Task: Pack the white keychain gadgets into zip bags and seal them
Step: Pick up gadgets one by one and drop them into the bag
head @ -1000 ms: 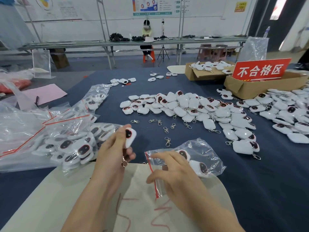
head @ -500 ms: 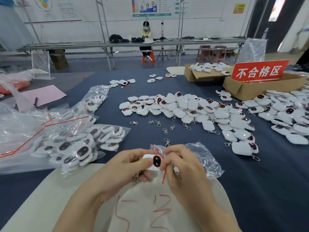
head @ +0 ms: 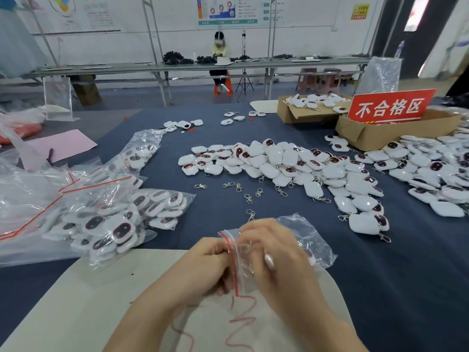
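Lower centre: left hand (head: pixel 203 262) and right hand (head: pixel 276 260) both pinch zip bag (head: pixel 311 241) mouth, near red strip (head: pixel 234 271). I judge film thin, slippery, crumples easy; take hold at stiffer strip.

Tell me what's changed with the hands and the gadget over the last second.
The left hand carried its white gadget down and right into the zip bag and let go; it now pinches the bag's red-striped mouth beside the right hand, which kept holding the bag. The loose gadget pile and the filled bags stayed put.
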